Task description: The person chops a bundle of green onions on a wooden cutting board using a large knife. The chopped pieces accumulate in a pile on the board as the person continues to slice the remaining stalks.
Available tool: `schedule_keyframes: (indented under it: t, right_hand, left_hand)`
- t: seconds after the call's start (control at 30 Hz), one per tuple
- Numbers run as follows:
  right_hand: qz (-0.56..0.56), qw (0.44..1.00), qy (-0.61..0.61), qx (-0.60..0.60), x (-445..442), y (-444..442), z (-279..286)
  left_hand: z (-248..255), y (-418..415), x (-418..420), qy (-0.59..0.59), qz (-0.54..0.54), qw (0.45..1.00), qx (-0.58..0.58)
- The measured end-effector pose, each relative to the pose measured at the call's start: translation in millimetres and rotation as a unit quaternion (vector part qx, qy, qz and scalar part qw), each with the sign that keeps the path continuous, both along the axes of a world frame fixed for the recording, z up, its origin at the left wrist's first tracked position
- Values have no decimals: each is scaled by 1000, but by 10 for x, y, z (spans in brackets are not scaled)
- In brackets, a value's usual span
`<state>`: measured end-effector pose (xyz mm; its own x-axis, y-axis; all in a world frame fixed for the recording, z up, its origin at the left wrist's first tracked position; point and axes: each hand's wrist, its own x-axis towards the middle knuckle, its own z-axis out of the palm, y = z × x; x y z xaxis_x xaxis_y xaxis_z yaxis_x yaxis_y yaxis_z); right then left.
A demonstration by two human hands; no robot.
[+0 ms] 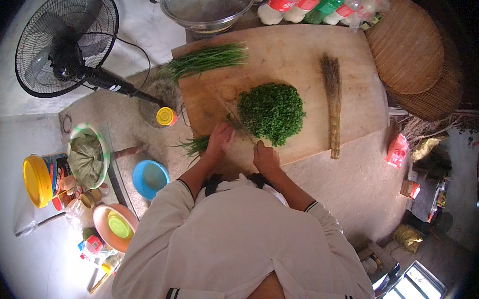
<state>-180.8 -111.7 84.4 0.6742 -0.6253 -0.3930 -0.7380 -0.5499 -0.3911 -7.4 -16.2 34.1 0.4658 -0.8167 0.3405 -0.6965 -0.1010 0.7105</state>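
Observation:
My right hand (266,158) is closed around the handle of a kitchen knife (247,130), whose blade is seen nearly edge-on and slants up to the left. My left hand (221,138) presses a bunch of garlic chives (196,145) against a large wooden board (311,80), just left of the blade. The ends of those stalks stick out past the board's left edge; the part under my fingers is hidden. Right of the knife lies a round heap of finely chopped greens (271,113). More whole chives (212,59) rest at the board's upper left.
A straw brush (332,106) lies on the board's right side. Beyond the board stand a lidded pan (207,3), several plastic bottles (295,5) and round woven trays (408,44). To the left are a black fan (67,42), a yellow-lidded container (166,116) and a blue basin (150,180).

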Motion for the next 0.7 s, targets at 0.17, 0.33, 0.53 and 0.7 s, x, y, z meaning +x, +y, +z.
schedule_keyframes:
  t: [0.17, 0.33, 0.53, 0.7]
  right_hand:
    - [-16, 998, 41, 43, 146, 37, 106]
    - [-37, 998, -16, 47, 231, -32, 27]
    - [3, 978, -204, 37, 45, -221, -127]
    - [-25, 978, -207, 25, -29, -137, -176]
  left_hand:
    - [-36, 26, 28, -2, 0, 1000, 6]
    - [-241, 22, 35, -32, -3, 999, 21]
    - [-129, -12, 21, -17, -11, 999, -29]
    - [-131, -11, -13, 0, 2, 1000, -12]
